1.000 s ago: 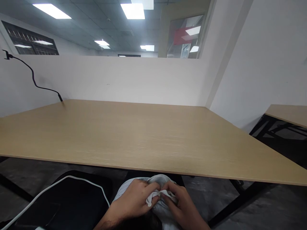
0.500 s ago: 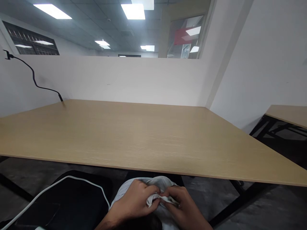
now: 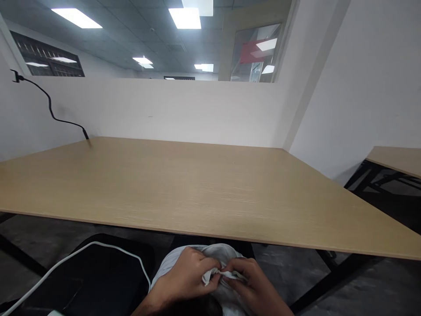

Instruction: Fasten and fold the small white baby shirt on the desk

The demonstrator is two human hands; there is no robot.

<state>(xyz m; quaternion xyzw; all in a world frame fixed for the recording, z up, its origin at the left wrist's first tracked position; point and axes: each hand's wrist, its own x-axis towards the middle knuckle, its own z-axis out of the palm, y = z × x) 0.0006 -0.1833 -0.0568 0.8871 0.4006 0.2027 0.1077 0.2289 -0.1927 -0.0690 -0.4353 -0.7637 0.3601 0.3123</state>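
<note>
Close to my body, below the table's front edge, both hands pinch a crumpled piece of white cloth (image 3: 209, 276). My left hand (image 3: 188, 273) grips it between thumb and fingers. Close beside it, my right hand (image 3: 255, 283) pinches the cloth's other part, so that it is bunched between the fingertips. Behind the hands lies white clothing (image 3: 223, 251) over my lap; whether the pinched cloth belongs to it, I cannot tell. Parts of the cloth are hidden by the fingers.
A wooden table (image 3: 197, 188) spans the view ahead, against a white partition (image 3: 184, 107). At its back left stands a black gooseneck holder (image 3: 51, 107). A white cable (image 3: 108, 245) crosses a black seat (image 3: 98, 272) at lower left. Another table (image 3: 397, 158) stands at right.
The hands keep their pinch on the cloth, with only a tiny shift of the fingers. The whole view has moved slightly.
</note>
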